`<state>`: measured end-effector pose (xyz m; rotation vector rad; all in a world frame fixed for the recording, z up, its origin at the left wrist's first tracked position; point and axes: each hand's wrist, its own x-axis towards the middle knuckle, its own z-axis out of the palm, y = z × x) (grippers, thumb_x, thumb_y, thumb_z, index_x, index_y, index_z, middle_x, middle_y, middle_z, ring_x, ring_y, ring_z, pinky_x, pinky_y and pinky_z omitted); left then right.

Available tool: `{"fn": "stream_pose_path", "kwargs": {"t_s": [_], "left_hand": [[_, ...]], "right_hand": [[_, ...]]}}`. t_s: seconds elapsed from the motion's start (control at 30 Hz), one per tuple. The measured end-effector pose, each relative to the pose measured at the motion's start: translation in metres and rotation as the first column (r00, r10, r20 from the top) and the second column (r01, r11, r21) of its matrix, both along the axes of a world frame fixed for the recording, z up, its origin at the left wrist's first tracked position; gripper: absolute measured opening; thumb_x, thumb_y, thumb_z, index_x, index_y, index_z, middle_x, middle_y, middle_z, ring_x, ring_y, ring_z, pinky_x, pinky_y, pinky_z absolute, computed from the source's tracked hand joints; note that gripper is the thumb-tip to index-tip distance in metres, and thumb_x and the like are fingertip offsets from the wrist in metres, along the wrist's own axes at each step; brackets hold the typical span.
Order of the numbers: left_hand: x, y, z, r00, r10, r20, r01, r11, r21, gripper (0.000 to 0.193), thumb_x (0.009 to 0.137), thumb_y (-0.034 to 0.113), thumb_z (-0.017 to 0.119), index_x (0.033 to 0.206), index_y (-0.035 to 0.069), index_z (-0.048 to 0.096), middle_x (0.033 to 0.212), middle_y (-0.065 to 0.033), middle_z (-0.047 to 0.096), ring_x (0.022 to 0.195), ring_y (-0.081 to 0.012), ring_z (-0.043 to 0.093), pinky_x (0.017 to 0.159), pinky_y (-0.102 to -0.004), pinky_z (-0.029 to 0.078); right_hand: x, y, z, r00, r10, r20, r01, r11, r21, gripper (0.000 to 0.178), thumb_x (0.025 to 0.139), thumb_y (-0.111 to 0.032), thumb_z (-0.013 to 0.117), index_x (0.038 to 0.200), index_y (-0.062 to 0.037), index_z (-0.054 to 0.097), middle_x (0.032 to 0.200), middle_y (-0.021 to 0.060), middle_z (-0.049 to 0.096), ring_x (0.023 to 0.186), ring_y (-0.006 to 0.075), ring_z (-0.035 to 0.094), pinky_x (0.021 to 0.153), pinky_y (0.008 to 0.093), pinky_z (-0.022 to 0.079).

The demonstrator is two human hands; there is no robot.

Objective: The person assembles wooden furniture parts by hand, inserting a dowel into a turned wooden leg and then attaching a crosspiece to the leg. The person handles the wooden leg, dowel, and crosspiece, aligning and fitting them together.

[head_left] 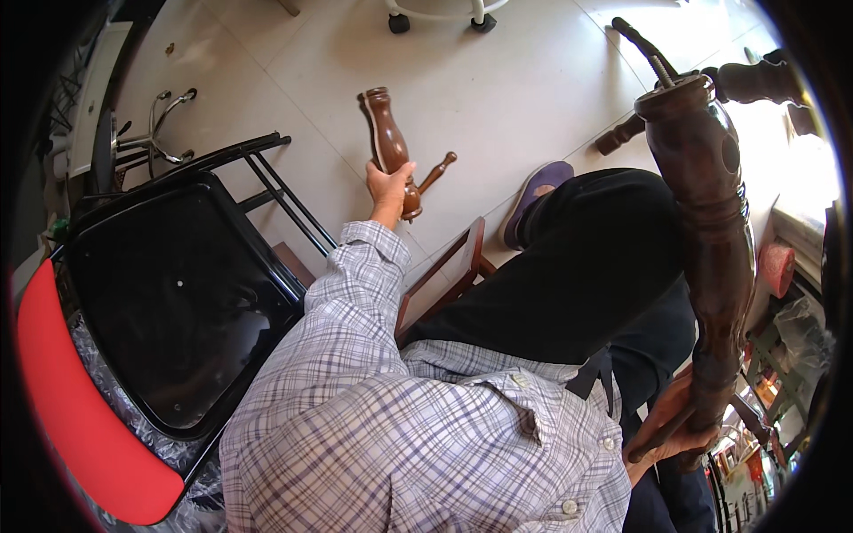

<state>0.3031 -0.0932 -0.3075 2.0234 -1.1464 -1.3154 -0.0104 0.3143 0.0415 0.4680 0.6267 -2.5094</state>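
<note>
My left hand point(388, 188) is stretched out over the floor, its fingers wrapped round the lower part of a short brown turned wooden post point(387, 133). A slim peg point(437, 172) with a knobbed end sticks out beside that hand. Whether the post touches the floor I cannot tell. At the right, my right hand point(673, 428) grips a long dark turned wooden post point(713, 258) near its lower end. A threaded metal bolt point(662, 71) stands out of this post's upper end. Part of my right hand is hidden behind the wood.
A black chair point(178, 293) with a red backrest point(84, 417) stands close at my left. Between it and my leg is a reddish-brown wooden frame point(444, 275). More dark turned wooden pieces point(755, 82) are at the upper right. Chair casters point(399, 24) show at the far edge.
</note>
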Motion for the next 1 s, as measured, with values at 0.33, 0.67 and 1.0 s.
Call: {"fn": "stream_pose_path", "kwargs": {"t_s": [0.33,0.67,1.0], "left_hand": [[0.051,-0.063,-0.003,0.94,0.202,-0.275,-0.22,0.975,-0.033,0.086,0.071,0.019,0.094,0.132,-0.009,0.041,0.129,-0.0253,0.057,0.113,-0.0334,0.064,0.099,-0.0462,0.055],[0.093,-0.028,-0.044,0.841,0.513,-0.174,-0.507,0.858,0.078,0.045,0.074,0.012,0.09,0.102,-0.01,0.063,0.102,-0.0192,0.069,0.083,-0.0265,0.069,0.072,-0.0418,0.06],[0.118,-0.025,-0.028,0.917,0.39,0.082,-0.399,0.902,0.165,0.055,0.08,0.02,0.088,0.116,-0.013,0.062,0.121,-0.0256,0.069,0.097,-0.0337,0.071,0.084,-0.0444,0.061]], "right_hand": [[0.007,-0.011,0.001,1.0,0.02,0.022,-0.02,0.999,-0.034,0.07,0.086,-0.005,0.077,0.147,0.0018,0.044,0.147,0.0142,0.05,0.139,0.0273,0.047,0.12,0.0432,0.035],[-0.004,0.008,-0.009,0.991,0.005,-0.137,0.011,0.993,0.116,0.102,0.076,-0.012,0.089,0.156,0.0062,0.027,0.163,0.0227,0.031,0.152,0.0374,0.031,0.128,0.0488,0.031],[-0.001,0.027,-0.023,0.958,0.135,-0.255,-0.111,0.988,0.107,0.091,0.085,-0.025,0.083,0.156,0.0036,0.032,0.161,0.0198,0.038,0.151,0.0335,0.033,0.129,0.0509,0.026]]}}
